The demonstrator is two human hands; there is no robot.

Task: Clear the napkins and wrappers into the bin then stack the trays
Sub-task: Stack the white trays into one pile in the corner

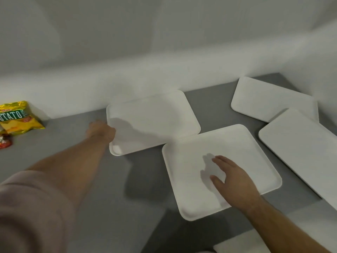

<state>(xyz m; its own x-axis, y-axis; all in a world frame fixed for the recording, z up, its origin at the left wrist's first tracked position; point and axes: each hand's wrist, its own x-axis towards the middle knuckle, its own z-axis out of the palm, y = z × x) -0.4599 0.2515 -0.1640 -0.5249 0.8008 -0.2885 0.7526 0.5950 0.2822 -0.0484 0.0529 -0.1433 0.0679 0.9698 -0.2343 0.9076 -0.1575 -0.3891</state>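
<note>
Head view: left grip (101, 131) clamps far tray (155, 117); right grip (231, 177), spread apart, over near tray (184, 201).

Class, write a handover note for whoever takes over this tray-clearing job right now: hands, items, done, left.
Left hand grips the left edge of the back tray. Right hand is open over the near tray; contact unclear.
Right tray overlaps the corner tray.
Yellow chip packet and red wrapper lie at the left of the table; bin not in view.
Done: nothing stacked yet.
Left: bin the wrappers, stack all trays.
</note>
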